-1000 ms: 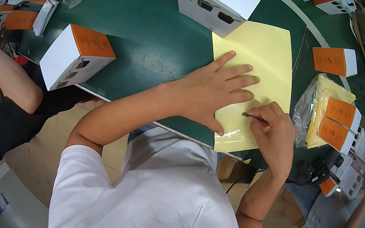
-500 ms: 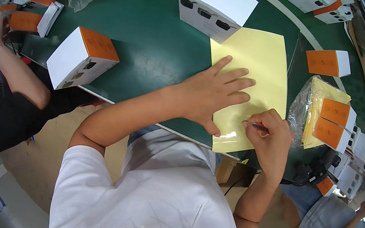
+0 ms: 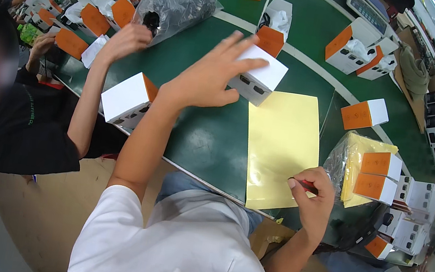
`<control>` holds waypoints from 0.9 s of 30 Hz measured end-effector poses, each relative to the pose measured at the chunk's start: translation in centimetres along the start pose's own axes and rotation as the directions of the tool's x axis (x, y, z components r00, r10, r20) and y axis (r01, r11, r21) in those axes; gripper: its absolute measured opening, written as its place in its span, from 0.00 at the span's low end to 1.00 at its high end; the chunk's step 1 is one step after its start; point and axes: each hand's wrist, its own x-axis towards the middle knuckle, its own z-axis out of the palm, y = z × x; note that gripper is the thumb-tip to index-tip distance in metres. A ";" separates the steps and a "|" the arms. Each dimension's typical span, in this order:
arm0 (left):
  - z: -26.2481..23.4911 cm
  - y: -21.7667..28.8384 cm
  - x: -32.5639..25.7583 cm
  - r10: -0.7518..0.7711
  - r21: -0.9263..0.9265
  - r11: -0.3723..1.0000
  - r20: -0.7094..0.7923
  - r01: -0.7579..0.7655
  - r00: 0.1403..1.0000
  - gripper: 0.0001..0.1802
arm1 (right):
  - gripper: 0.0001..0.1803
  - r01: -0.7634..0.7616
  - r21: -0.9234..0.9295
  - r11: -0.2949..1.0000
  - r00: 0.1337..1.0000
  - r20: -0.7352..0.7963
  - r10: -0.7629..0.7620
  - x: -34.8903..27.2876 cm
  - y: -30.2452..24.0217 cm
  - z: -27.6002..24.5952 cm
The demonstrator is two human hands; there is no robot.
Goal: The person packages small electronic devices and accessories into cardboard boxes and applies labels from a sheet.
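A glossy yellow sheet (image 3: 280, 145) lies flat on the green table in front of me. Near its lower right part, my right hand (image 3: 314, 200) is closed in a pinch round a dark pen (image 3: 304, 185) with red on it. My left hand (image 3: 206, 76) stretches forward with its fingers spread. Its fingers are over the left side of a white box (image 3: 266, 77) with dark device pictures, at the sheet's far edge. Whether they touch the box I cannot tell.
At left, a co-worker's hand (image 3: 130, 43) is at a clear plastic bag (image 3: 182, 8). Another white-and-orange box (image 3: 128, 98) stands beside my left forearm. To the right lie plastic-wrapped yellow sheets (image 3: 356, 161) with orange-topped boxes (image 3: 376, 175). An opened box (image 3: 275, 24) stands farther back.
My left hand has lifted off the yellow sheet and moved forward and left to the white box. My right hand still pinches the pen. The view has shifted, showing more of the far table.
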 end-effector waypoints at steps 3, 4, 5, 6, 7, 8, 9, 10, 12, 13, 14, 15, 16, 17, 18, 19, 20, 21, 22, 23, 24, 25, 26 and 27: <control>-0.5 -0.1 0.9 0.084 -0.095 0.993 0.084 -0.076 0.993 0.29 | 0.07 0.033 0.004 0.999 0.999 -0.001 -0.033 0.0 -0.1 -0.1; -0.7 -0.2 0.7 0.088 -0.094 0.992 0.077 -0.081 0.993 0.29 | 0.07 0.034 0.003 0.999 0.999 -0.009 -0.034 -0.2 -0.1 -0.2; -0.6 -0.5 0.4 0.096 -0.068 0.994 0.088 -0.090 0.991 0.28 | 0.07 0.039 0.000 0.999 0.999 -0.018 -0.039 -0.3 0.0 -0.3; -0.3 -0.6 -0.1 0.098 -0.039 0.995 0.098 -0.095 0.990 0.28 | 0.07 0.038 -0.008 0.999 0.999 -0.019 -0.038 -0.4 0.0 -0.3; 0.8 -0.4 -1.1 0.102 -0.147 0.984 -0.010 -0.103 0.995 0.28 | 0.08 0.037 -0.018 0.999 0.999 -0.020 -0.037 -0.5 0.0 -0.2; 1.1 0.0 -1.7 0.107 -0.148 0.983 -0.016 -0.108 0.994 0.28 | 0.08 0.041 -0.022 0.999 0.999 -0.024 -0.042 -0.5 0.0 -0.2; 1.4 0.4 -2.3 0.077 -0.202 0.976 -0.048 -0.085 0.996 0.28 | 0.07 0.046 -0.036 0.998 0.999 -0.016 -0.047 -0.5 -0.1 0.0; 1.6 0.6 -2.7 0.044 -0.256 0.965 -0.078 -0.062 0.996 0.28 | 0.07 0.050 -0.051 0.997 0.999 -0.006 -0.051 -0.5 -0.2 0.2; 2.0 0.7 -3.3 0.066 -0.268 0.958 -0.121 -0.097 0.990 0.26 | 0.07 0.050 -0.020 0.999 0.999 -0.019 -0.051 -0.2 -1.1 0.7; 2.0 0.9 -3.7 0.016 -0.308 0.949 -0.149 -0.062 0.989 0.25 | 0.07 0.048 0.015 0.999 0.998 -0.029 -0.048 0.0 -1.7 1.0; 1.8 1.3 -3.9 -0.034 -0.350 0.936 -0.174 -0.029 0.984 0.23 | 0.07 0.050 0.009 0.999 0.998 -0.029 -0.050 0.3 -2.2 1.2; 1.5 1.9 -4.1 -0.036 -0.353 0.935 -0.179 -0.030 0.983 0.23 | 0.07 0.077 0.013 0.997 0.996 -0.051 -0.076 0.5 -2.7 1.4; 1.1 2.6 -4.2 -0.115 -0.460 0.888 -0.164 0.027 0.980 0.23 | 0.07 0.103 0.018 0.994 0.992 -0.073 -0.102 0.9 -3.3 1.6; 0.5 3.5 -4.4 -0.193 -0.560 0.824 -0.139 0.084 0.971 0.22 | 0.07 0.102 0.014 0.995 0.992 -0.070 -0.101 1.2 -4.0 1.8; 0.2 4.0 -4.6 -0.197 -0.563 0.822 -0.140 0.086 0.970 0.22 | 0.07 0.127 0.011 0.992 0.989 -0.076 -0.125 1.6 -4.8 2.1; 0.0 4.6 -4.8 -0.171 -0.606 0.793 -0.121 0.064 0.978 0.22 | 0.07 0.151 0.008 0.989 0.985 -0.083 -0.149 1.9 -5.5 2.3; -0.3 5.1 -4.9 -0.145 -0.647 0.762 -0.105 0.044 0.984 0.22 | 0.07 0.150 0.004 0.989 0.986 -0.077 -0.149 2.3 -6.1 2.7; -0.8 5.6 -5.0 -0.152 -0.667 0.741 -0.051 0.079 0.987 0.22 | 0.07 0.178 -0.007 0.984 0.982 -0.064 -0.178 2.7 -6.7 3.0; -1.2 6.1 -5.1 -0.157 -0.670 0.738 -0.053 0.082 0.986 0.22 | 0.07 0.207 -0.017 0.978 0.977 -0.051 -0.207 3.0 -7.2 3.4; -1.6 6.5 -5.2 -0.167 -0.674 0.731 -0.021 0.109 0.986 0.22 | 0.07 0.204 -0.021 0.979 0.978 -0.038 -0.205 3.4 -7.6 3.7; -1.7 6.8 -5.3 -0.176 -0.677 0.723 0.010 0.136 0.984 0.22 | 0.07 0.205 -0.024 0.978 0.978 -0.031 -0.206 3.6 -7.9 4.1; -1.7 6.9 -5.5 -0.173 -0.681 0.720 0.009 0.133 0.985 0.22 | 0.07 0.211 -0.038 0.977 0.977 -0.028 -0.212 3.7 -8.1 4.4; -1.8 7.0 -5.7 -0.177 -0.683 0.718 0.007 0.134 0.984 0.22 | 0.07 0.216 -0.053 0.975 0.975 -0.029 -0.218 3.8 -8.3 4.7; -2.0 7.1 -5.7 -0.176 -0.686 0.712 0.026 0.146 0.984 0.22 | 0.07 0.217 -0.056 0.975 0.976 -0.026 -0.218 4.0 -8.4 5.0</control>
